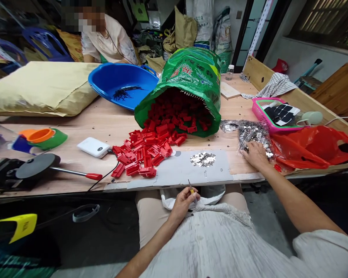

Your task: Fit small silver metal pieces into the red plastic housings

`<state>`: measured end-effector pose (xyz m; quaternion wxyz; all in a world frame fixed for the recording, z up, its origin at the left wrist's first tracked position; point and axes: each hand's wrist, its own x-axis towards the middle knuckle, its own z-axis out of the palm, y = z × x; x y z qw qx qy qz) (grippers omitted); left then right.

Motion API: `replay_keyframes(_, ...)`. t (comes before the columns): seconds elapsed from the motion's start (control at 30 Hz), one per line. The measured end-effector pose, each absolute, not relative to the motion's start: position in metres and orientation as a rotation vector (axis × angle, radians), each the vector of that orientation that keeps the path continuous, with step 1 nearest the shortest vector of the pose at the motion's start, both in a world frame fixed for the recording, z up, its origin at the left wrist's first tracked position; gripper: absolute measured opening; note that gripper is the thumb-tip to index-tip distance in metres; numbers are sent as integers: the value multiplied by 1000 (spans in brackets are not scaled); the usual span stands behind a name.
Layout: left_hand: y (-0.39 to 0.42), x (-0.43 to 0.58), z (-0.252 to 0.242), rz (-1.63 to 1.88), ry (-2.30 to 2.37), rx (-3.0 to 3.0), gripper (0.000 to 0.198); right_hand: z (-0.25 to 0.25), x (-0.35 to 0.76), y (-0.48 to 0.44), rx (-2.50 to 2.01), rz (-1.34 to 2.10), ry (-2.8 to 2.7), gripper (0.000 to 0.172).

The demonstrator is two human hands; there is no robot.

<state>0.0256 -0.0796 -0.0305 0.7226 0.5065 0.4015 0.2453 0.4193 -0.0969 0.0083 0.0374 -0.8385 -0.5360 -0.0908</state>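
My left hand [185, 201] is held low at the table's front edge, over my lap, closed around a small pointed tool [191, 190] with a yellow handle and thin metal tip. Its exact kind is unclear. On the right, my right hand [255, 155] has its fingers curled on a clear plastic bag [255, 133] full of small shiny metal pieces. Between my hands, a flat pile of metal pieces [203, 159] lies on a grey board [176, 173]. Red plastic parts [146, 152] spill onto the board's left end from a green sack [188, 73] lying on its side.
Behind are a blue basin [124, 79], a large tan sack [40, 88] and a seated person [110, 38]. Left stand a white power bank [93, 147] and a lever tool [75, 172] with a red grip. Right lie a pink basket [274, 127] and red plastic bag [316, 146].
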Motion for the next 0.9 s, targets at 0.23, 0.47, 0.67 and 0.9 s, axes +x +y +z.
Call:
replay_keyframes(0.23,-79,26,-34,539,889,1113,33,11,407,-90,-2613,-308,-1640,52)
replay_keyframes(0.47,-79,26,-32,536,903,1116,35,0,409,-95,-2494,-314,-1697,41)
replay_keyframes(0.67,-80,25,-35,537,899,1127,35,5,410,-89,-2559,-293,-1601,56)
replay_keyframes(0.9,-79,26,-35,546,892,1127,35,2,410,-83,-2513,-309,-1634,45)
